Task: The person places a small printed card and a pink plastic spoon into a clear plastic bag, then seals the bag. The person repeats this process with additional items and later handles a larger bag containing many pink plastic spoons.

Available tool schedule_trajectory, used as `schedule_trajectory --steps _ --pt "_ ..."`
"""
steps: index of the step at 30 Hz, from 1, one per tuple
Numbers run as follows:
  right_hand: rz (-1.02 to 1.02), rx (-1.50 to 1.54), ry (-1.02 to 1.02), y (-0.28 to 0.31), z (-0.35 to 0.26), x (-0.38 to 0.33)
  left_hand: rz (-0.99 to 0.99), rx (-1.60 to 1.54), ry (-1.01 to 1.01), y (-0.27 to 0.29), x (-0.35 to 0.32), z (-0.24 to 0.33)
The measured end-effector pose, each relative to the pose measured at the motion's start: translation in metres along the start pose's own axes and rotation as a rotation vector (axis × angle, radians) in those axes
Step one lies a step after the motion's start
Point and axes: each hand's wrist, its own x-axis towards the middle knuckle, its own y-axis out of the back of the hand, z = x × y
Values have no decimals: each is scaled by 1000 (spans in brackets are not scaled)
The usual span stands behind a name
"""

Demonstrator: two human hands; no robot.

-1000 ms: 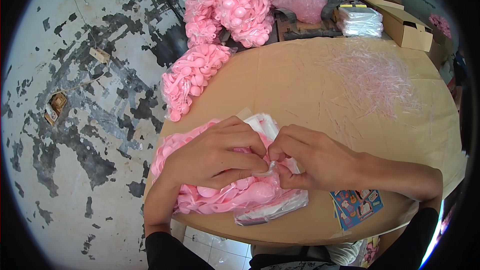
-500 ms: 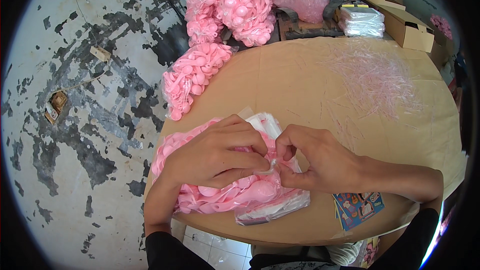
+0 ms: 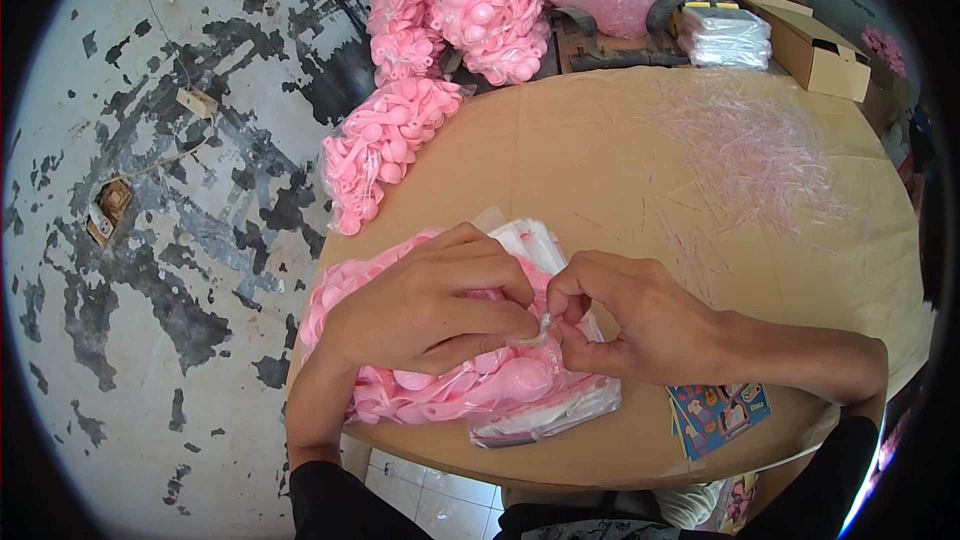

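A see-through plastic bag [image 3: 490,385] full of pink spoon-like plastic pieces lies at the table's near edge. My left hand [image 3: 430,302] rests over the bag, fingers bent, pinching its gathered neck. From the right, my right hand [image 3: 635,325] meets it, thumb and fingertips closed at the same twisted plastic neck [image 3: 546,322]. Whether a thin tie is also between those fingertips is too small to tell. Flat, pale plastic bags [image 3: 545,418] stick out from under the filled bag, towards the near edge and behind my hands.
Thin see-through strands [image 3: 750,155] are strewn over the table's far right. More filled pink bags [image 3: 395,135] sit along the far left edge. A blue printed card [image 3: 720,415] lies by my right forearm. Stacked plastic packs [image 3: 725,38] and a cardboard box [image 3: 815,55] stand beyond.
Both hands stay at the bag's neck, with only slight movement of the fingertips. The view has shifted a little; nothing has been let go.
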Motion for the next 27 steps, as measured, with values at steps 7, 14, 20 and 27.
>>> schedule_trajectory --steps 7,14,20,27 --pt "26 15 -20 -4 2 -1 -3 -2 17 -1 -1 0" --pt "6 -30 37 -5 6 -3 -89 -3 62 2 -3 3" --pt "92 -54 81 -10 6 -3 -79 11 61 3 -2 3" --pt "126 -192 176 -11 0 -2 -69 21 16 3 -4 1"
